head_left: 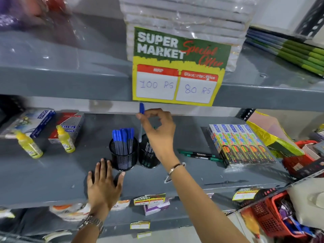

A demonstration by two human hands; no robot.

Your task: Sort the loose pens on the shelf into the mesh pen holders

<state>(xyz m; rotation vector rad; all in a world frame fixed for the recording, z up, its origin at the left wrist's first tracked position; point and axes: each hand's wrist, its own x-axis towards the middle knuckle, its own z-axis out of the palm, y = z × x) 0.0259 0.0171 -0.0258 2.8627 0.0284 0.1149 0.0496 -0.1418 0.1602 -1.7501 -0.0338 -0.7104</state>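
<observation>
Two black mesh pen holders stand side by side on the grey shelf (52, 179). The left holder (123, 157) is packed with several blue-capped pens (123, 137). The right holder (149, 155) has dark pens inside, partly hidden by my arm. My right hand (158, 130) pinches a blue-capped pen (141, 109) upright, above the gap between the holders. Flat on the shelf just in front of the left holder rests my left hand (103, 181), fingers spread, holding nothing. Two green-capped markers (199, 155) lie loose on the shelf to the right.
Two yellow glue bottles (29, 146) and boxes stand at the left. A row of colourful pencil packs (242, 142) sits at the right. A price sign (177, 67) hangs from the upper shelf, just above my right hand. Red baskets (273, 214) stand at the lower right.
</observation>
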